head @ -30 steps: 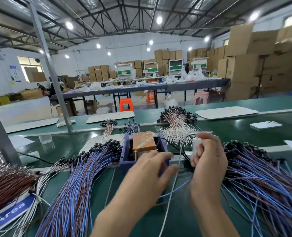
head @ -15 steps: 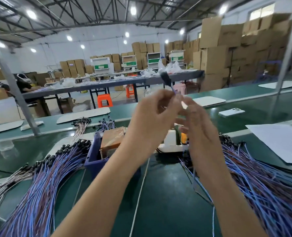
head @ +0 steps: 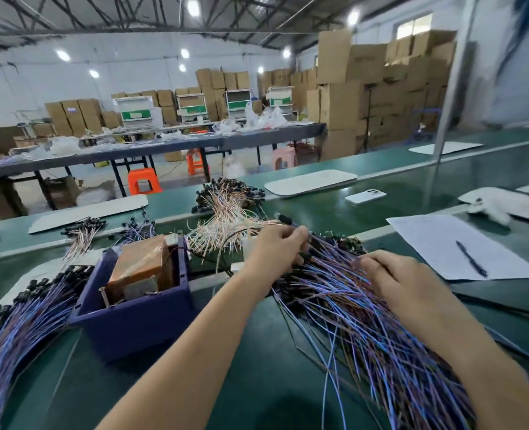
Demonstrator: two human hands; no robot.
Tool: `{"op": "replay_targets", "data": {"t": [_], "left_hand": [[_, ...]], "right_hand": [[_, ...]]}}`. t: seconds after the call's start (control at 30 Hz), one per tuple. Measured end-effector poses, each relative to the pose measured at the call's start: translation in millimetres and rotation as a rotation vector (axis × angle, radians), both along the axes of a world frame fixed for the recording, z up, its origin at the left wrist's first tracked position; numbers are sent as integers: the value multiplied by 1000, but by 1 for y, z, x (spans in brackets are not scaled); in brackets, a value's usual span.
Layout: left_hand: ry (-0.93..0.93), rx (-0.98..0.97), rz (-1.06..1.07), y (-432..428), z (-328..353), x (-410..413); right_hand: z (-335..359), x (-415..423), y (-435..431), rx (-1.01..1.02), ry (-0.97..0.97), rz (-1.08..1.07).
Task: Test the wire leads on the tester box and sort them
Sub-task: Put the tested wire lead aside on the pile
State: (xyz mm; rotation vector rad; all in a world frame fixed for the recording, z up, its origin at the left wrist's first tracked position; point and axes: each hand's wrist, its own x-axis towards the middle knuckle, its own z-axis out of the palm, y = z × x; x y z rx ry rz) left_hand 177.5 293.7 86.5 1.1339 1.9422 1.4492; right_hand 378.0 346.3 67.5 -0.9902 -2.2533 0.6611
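Note:
My left hand (head: 275,248) pinches one wire lead (head: 284,219) by its black end, just above the far edge of a big pile of blue and purple leads (head: 365,321) on my right. My right hand (head: 393,274) lies on that pile with curled fingers among the wires; whether it grips one I cannot tell. A dark blue box (head: 139,308) holding a brown taped block stands at centre left. A second pile of blue leads (head: 18,330) lies at the left. Pinkish-white leads (head: 226,218) are heaped behind the box.
The green table (head: 257,383) also carries a sheet of paper (head: 452,243) with a pen (head: 470,259) at the right, a white phone (head: 365,196) and white boards (head: 309,181) farther back. Small bunches of leads (head: 83,229) lie behind the box.
Both hands came down from in front of my face to the right-hand pile. The left hand still pinches a lead; the right hand now lies on the wires.

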Motion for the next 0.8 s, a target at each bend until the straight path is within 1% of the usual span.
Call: {"op": "replay_targets", "data": {"t": [0.07, 0.17, 0.27, 0.37, 0.43, 0.5, 0.57, 0.67, 0.77, 0.8], "left_hand": [[60, -71, -19, 16, -11, 7], [134, -175, -60, 31, -19, 13], [114, -272, -98, 34, -24, 9], [40, -326, -111, 29, -31, 4], [-46, -292, -113, 27, -30, 1], [-136, -191, -92, 28, -23, -3], [-122, -103, -18, 30, -14, -6], [-107, -25, 51, 22, -8, -9], [-108, -15, 49, -3, -9, -18], [-75, -19, 60, -14, -11, -24]], "right_hand": [[3, 10, 11, 52, -104, -84], [8, 20, 25, 93, -191, -139], [8, 20, 38, 127, -304, -152], [-4, 7, 41, 107, -386, -170], [-18, -3, 39, 123, -363, -202], [-30, -14, 35, 140, -263, -255], [-37, -23, 32, 108, -191, -274], [-43, -30, 33, 33, -233, -253], [-43, -32, 28, 39, -283, -290], [-42, -33, 25, 65, -306, -314]]}}
